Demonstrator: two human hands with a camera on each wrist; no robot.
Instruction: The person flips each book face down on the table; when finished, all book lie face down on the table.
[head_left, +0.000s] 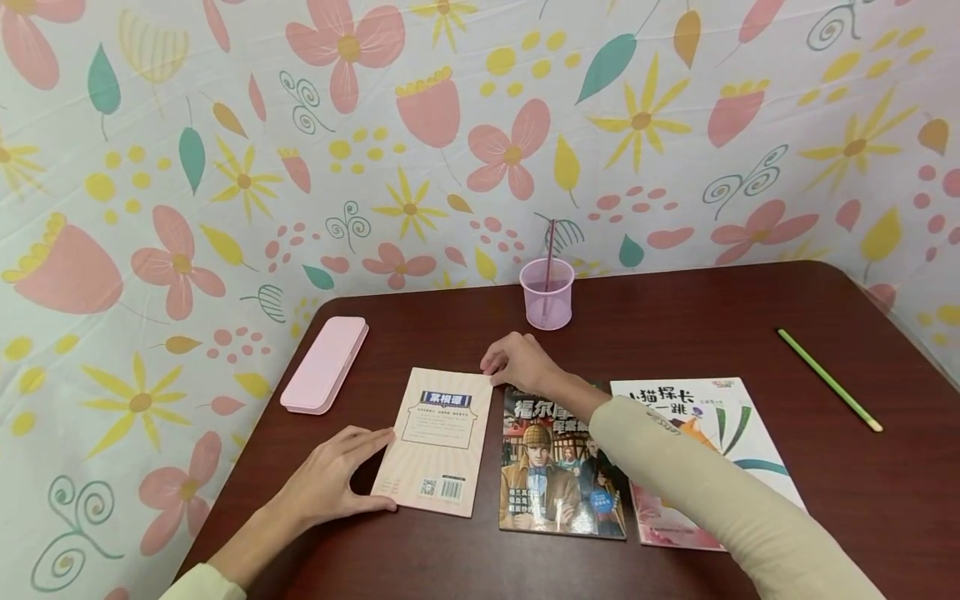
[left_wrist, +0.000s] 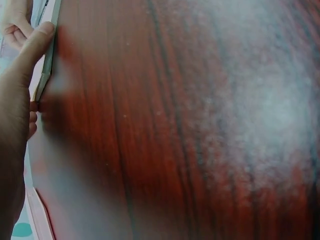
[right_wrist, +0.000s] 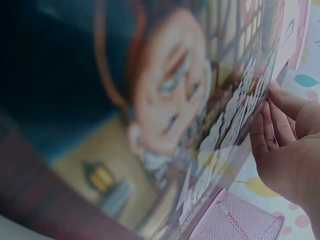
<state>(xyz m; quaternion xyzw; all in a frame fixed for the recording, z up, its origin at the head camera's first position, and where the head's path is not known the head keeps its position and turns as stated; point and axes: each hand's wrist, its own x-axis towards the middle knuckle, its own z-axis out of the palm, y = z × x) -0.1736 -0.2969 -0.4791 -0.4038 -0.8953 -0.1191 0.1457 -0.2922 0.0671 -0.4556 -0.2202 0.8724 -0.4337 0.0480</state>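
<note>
A small cream book (head_left: 442,433) with a blue title label and a barcode lies on the dark wooden table. My left hand (head_left: 337,475) rests along its left side, fingers fairly straight, thumb at the lower left corner. In the left wrist view, the left thumb (left_wrist: 37,42) lies against the book's edge. Reaching across from the right, my right hand (head_left: 521,362) has bent fingers and pinches the cream book's upper right corner. Under that forearm is a detective comic book (head_left: 558,483), partly covered. Farther right, a white illustrated book (head_left: 750,433) is also partly hidden by the sleeve.
A pink pencil case (head_left: 325,364) lies at the table's left edge. Behind the books stands a pink mesh cup (head_left: 547,304) with a dark pencil (head_left: 551,258) in it. A green pencil (head_left: 828,379) lies on the right. A flowered cloth (head_left: 480,125) hangs behind the table.
</note>
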